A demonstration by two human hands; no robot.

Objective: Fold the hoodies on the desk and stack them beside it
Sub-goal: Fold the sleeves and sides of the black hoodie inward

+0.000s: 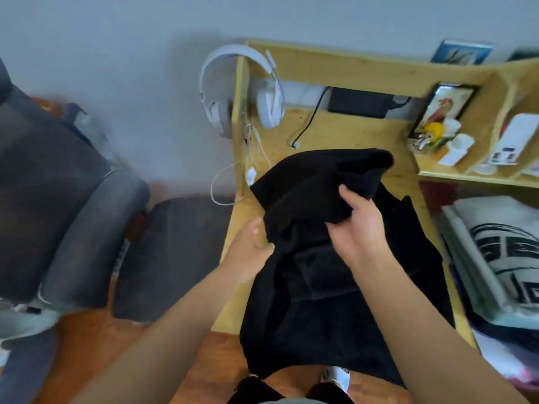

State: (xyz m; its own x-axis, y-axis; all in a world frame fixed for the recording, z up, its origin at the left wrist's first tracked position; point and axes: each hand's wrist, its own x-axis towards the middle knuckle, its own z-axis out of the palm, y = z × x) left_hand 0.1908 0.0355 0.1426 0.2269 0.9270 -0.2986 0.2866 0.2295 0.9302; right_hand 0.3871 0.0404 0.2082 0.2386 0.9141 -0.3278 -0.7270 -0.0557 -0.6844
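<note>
On the pale wood desk (344,132), a soft black hoodie (335,275) lying rumpled (hem hanging over the front edge), right hand (360,225) gripping a raised fold, left hand (252,250) pinching its left edge.

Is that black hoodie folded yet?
Not yet. The black hoodie lies loosely bunched on the desk, its hem hanging over the edge, both hands gripping it.
</note>
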